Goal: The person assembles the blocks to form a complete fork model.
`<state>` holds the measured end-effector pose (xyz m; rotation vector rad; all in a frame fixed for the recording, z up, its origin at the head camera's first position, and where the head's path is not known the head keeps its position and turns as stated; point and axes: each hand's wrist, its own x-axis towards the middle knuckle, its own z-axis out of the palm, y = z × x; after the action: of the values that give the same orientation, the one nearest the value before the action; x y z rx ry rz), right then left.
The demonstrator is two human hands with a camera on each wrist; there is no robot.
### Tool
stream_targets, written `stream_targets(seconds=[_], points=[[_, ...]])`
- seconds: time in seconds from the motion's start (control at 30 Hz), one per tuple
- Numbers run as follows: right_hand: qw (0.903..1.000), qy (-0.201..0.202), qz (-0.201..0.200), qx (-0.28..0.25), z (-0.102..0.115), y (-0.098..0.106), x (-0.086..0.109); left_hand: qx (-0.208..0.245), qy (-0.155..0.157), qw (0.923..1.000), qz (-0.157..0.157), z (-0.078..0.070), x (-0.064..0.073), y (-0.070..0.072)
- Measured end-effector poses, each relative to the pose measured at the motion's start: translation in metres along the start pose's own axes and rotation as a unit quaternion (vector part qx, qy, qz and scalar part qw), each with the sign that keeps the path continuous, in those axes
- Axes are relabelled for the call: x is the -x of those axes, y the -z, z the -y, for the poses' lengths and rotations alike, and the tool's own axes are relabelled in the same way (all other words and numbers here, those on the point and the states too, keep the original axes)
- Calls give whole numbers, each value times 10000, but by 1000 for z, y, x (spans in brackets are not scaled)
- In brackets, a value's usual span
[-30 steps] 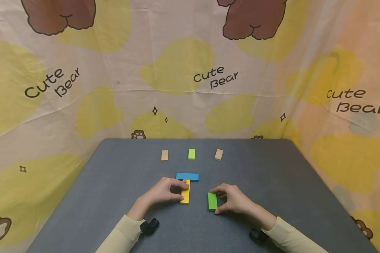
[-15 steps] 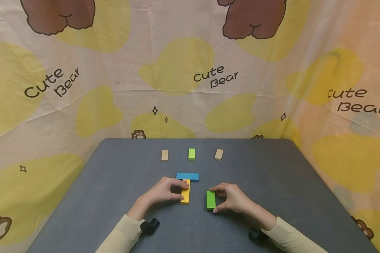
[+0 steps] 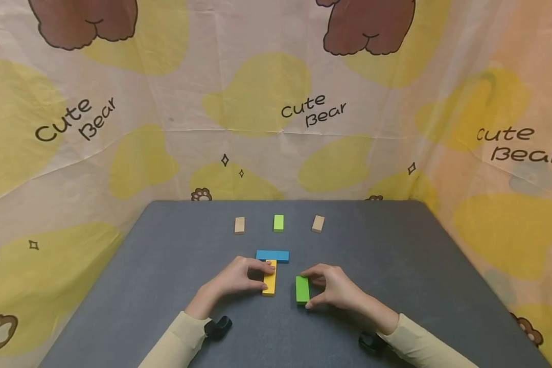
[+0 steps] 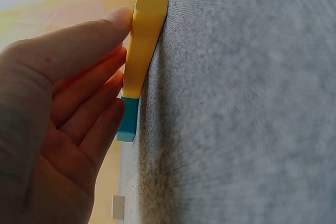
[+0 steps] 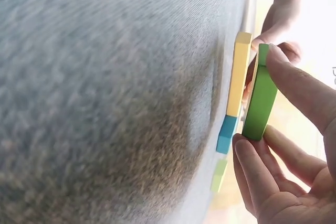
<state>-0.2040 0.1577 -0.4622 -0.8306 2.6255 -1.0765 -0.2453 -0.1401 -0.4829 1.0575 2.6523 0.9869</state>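
Observation:
A yellow block (image 3: 269,278) lies lengthwise on the grey table, its far end meeting the long side of a blue block (image 3: 272,256). My left hand (image 3: 235,276) rests its thumb and fingertips on the yellow block's upper face; the left wrist view shows the thumb (image 4: 119,19) near one end. To the right, my right hand (image 3: 337,287) pinches a green block (image 3: 302,290) by its two ends. In the right wrist view the green block (image 5: 260,98) appears raised off the table, apart from the yellow block (image 5: 240,74).
Farther back stand a tan block (image 3: 239,225), a light green block (image 3: 278,223) and a slightly turned tan block (image 3: 318,224), spaced in a row. A printed cloth (image 3: 257,112) hangs behind the table and along its sides.
My right hand has carried the green block a little to the left, closer to the yellow block. The left hand, yellow block and blue block have stayed in place.

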Motion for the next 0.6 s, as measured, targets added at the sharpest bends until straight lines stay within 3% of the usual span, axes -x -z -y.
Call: stream_targets(seconds=[0.6], points=[[9991, 99, 289, -299, 15, -12, -5, 2, 18, 10000, 24, 1, 1, 1]])
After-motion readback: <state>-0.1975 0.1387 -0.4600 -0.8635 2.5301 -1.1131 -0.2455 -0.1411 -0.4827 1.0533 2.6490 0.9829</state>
